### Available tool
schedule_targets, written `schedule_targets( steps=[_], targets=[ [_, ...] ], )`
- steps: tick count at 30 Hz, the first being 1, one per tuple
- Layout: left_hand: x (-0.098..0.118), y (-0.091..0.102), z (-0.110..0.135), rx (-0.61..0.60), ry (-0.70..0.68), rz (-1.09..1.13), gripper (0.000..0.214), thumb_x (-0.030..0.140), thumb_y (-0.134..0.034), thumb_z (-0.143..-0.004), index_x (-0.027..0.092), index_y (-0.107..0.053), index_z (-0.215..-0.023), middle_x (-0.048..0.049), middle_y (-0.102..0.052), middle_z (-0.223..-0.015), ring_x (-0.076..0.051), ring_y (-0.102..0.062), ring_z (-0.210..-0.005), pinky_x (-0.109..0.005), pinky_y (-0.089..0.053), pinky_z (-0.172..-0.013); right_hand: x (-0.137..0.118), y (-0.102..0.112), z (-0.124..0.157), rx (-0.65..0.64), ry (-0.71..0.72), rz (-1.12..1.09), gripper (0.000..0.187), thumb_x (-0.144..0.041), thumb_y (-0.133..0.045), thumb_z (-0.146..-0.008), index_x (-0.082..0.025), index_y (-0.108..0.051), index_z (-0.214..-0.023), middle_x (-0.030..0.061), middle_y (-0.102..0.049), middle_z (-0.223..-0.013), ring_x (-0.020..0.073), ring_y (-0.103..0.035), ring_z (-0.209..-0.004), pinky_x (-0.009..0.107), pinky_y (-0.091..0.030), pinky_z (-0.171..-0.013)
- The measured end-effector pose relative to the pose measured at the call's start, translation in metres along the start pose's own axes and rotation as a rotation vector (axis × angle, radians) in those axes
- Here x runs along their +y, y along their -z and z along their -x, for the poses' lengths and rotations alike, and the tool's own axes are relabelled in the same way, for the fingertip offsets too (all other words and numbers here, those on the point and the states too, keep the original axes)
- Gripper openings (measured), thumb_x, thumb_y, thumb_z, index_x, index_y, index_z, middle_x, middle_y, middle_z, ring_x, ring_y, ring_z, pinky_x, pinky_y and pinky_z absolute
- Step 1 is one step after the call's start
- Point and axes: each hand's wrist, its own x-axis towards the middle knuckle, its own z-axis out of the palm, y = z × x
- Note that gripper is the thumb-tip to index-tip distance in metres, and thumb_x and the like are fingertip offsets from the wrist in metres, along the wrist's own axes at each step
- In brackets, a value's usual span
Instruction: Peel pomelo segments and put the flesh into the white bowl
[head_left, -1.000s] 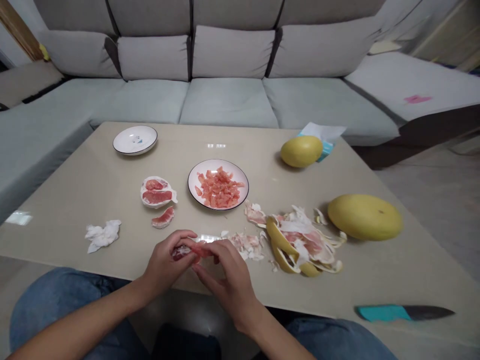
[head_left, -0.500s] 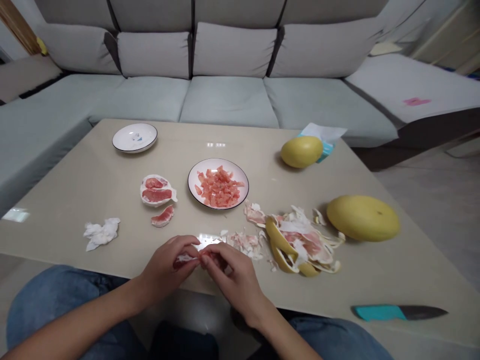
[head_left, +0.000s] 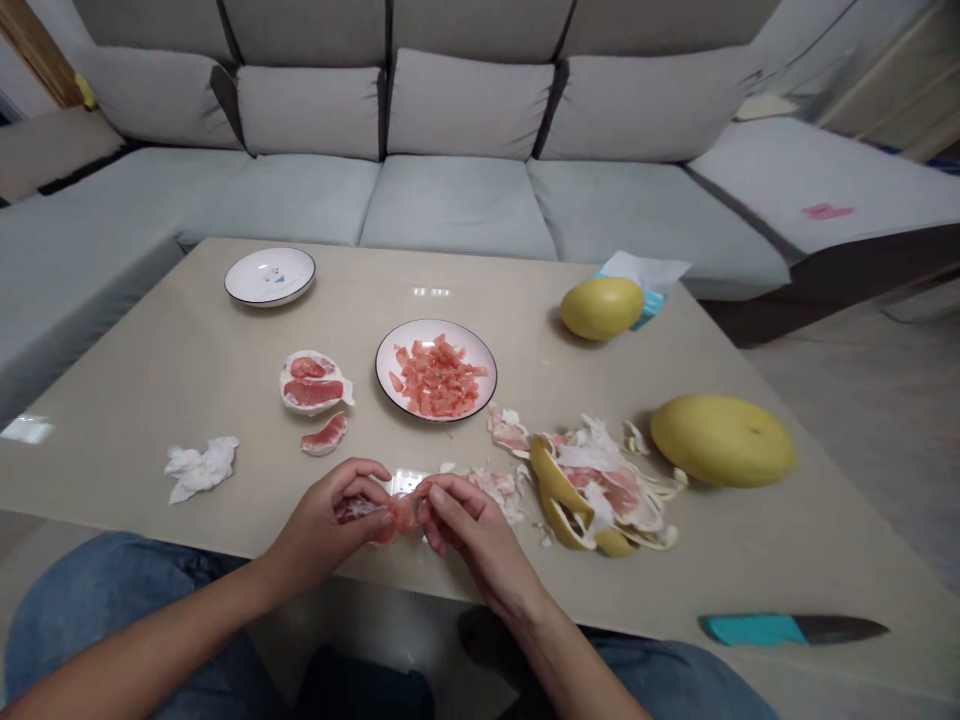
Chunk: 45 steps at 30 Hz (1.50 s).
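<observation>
From my end of the feed, the fruit piece (head_left: 405,514) at the lower centre of the frame is the hardest thing to make out, since the fingers cover much of it; a darker red part shows in the hollow of the left hand (head_left: 330,520), and I cannot tell whether it belongs to the same piece; both forearms and the jeans (head_left: 105,620) run off the bottom edge; the tissue pack (head_left: 651,303) at the upper right is partly hidden by a yellow fruit (head_left: 602,308); the sofa (head_left: 450,195) is cut off along the top; a dark shape at the bottom centre, below the table (head_left: 150,370), is too dim for me to name.

I count two whole yellow fruits, the second (head_left: 722,440) at the right; two plates, one at the upper left (head_left: 259,285) and one near the centre (head_left: 402,398) bearing a heap of red pulp (head_left: 439,378), its bits too jumbled to count; one partly peeled chunk (head_left: 313,393) left of centre with one loose segment (head_left: 324,435) just below it; one crumpled tissue (head_left: 201,468) at the left; one pile of peel (head_left: 559,485) right of centre; one knife (head_left: 795,629) with a teal handle at the lower right.

The left hand's fingers curl round the fruit piece, thumb pressed against it; the right hand (head_left: 465,520) has its fingers bent, thumb and forefinger close together at the piece's right end; whether they pinch a strip of it, I cannot tell.
</observation>
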Motion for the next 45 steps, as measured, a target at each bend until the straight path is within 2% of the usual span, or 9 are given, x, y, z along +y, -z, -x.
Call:
schedule_targets(
  steps=[3, 8, 13, 24, 27, 32, 38, 42, 45],
  targets=[
    [0.0, 0.002, -0.002, 0.002, 0.03, 0.049, 0.031, 0.028, -0.071, -0.079, 0.02, -0.053, -0.102, 0.0001, -0.069, -0.081, -0.012, -0.065, -0.067, -0.02, -0.05, -0.059, 0.001, 0.002, -0.002, -0.01, -0.015, -0.099, 0.028, -0.046, -0.067, -0.083, -0.018, -0.068, -0.089, -0.0006, -0.06, -0.072, 0.0081, -0.046, -0.053, 0.021, -0.034, -0.05],
    [-0.002, 0.008, -0.007, 0.02, 0.099, 0.104, 0.036, 0.034, -0.074, -0.075, 0.02, -0.054, -0.102, -0.0004, -0.069, -0.083, -0.01, -0.061, -0.054, -0.013, -0.033, -0.036, 0.0, 0.004, -0.005, -0.004, -0.04, -0.166, 0.03, -0.047, -0.069, -0.08, -0.018, -0.068, -0.09, -0.001, -0.058, -0.072, 0.0076, -0.042, -0.052, 0.021, -0.031, -0.049],
    [-0.005, 0.01, -0.011, 0.014, 0.131, 0.263, 0.036, 0.032, -0.077, -0.073, 0.018, -0.056, -0.1, -0.0027, -0.071, -0.085, -0.013, -0.067, -0.064, -0.021, -0.051, -0.057, 0.0, 0.006, -0.007, 0.022, -0.012, -0.089, 0.03, -0.047, -0.069, -0.08, -0.019, -0.069, -0.091, -0.0001, -0.06, -0.075, 0.0086, -0.044, -0.054, 0.022, -0.032, -0.051],
    [-0.008, 0.012, -0.015, 0.012, 0.143, 0.288, 0.038, 0.033, -0.077, -0.074, 0.018, -0.058, -0.103, -0.0063, -0.071, -0.097, -0.015, -0.068, -0.071, -0.025, -0.051, -0.064, 0.0, 0.007, -0.011, 0.097, 0.021, 0.064, 0.034, -0.048, -0.072, -0.077, -0.019, -0.07, -0.093, 0.0004, -0.064, -0.075, 0.0099, -0.05, -0.057, 0.023, -0.037, -0.053],
    [-0.014, 0.015, -0.021, 0.026, 0.1, 0.205, 0.037, 0.033, -0.074, -0.076, 0.017, -0.057, -0.106, -0.0089, -0.07, -0.101, -0.016, -0.067, -0.076, -0.023, -0.05, -0.063, 0.0, 0.009, -0.015, 0.131, 0.02, 0.059, 0.033, -0.047, -0.073, -0.076, -0.018, -0.069, -0.092, -0.0002, -0.063, -0.074, 0.0089, -0.049, -0.056, 0.022, -0.037, -0.053],
    [-0.028, 0.019, -0.033, 0.102, -0.006, -0.073, 0.035, 0.034, -0.07, -0.077, 0.015, -0.062, -0.105, -0.0071, -0.07, -0.086, -0.019, -0.066, -0.077, -0.028, -0.05, -0.067, 0.004, 0.01, -0.02, 0.182, 0.016, 0.073, 0.037, -0.048, -0.075, -0.073, -0.016, -0.07, -0.09, 0.0, -0.063, -0.072, 0.0092, -0.049, -0.054, 0.023, -0.038, -0.052],
    [-0.031, 0.022, -0.036, 0.175, -0.301, -0.555, 0.029, 0.03, -0.062, -0.082, 0.022, -0.066, -0.11, -0.0101, -0.068, -0.108, -0.027, -0.059, -0.103, -0.041, -0.043, -0.095, 0.007, 0.009, -0.019, 0.168, 0.044, 0.152, 0.035, -0.048, -0.073, -0.075, -0.017, -0.069, -0.091, 0.0004, -0.063, -0.073, 0.0107, -0.051, -0.056, 0.024, -0.039, -0.054],
    [-0.022, 0.023, -0.033, 0.185, -0.407, -0.697, 0.031, 0.027, -0.062, -0.083, 0.023, -0.063, -0.114, -0.0113, -0.064, -0.117, -0.029, -0.053, -0.115, -0.045, -0.036, -0.104, 0.007, 0.008, -0.014, 0.152, 0.136, 0.327, 0.026, -0.044, -0.066, -0.082, -0.02, -0.068, -0.093, 0.0001, -0.062, -0.073, 0.0132, -0.052, -0.061, 0.025, -0.04, -0.057],
    [-0.011, 0.018, -0.026, 0.101, -0.415, -0.654, 0.031, 0.028, -0.063, -0.083, 0.024, -0.062, -0.115, -0.0106, -0.062, -0.118, -0.028, -0.052, -0.117, -0.044, -0.038, -0.103, 0.007, 0.004, -0.009, 0.132, 0.261, 0.563, 0.016, -0.035, -0.061, -0.087, -0.022, -0.069, -0.093, 0.0017, -0.065, -0.08, 0.0153, -0.055, -0.067, 0.027, -0.042, -0.062]
  ],
)
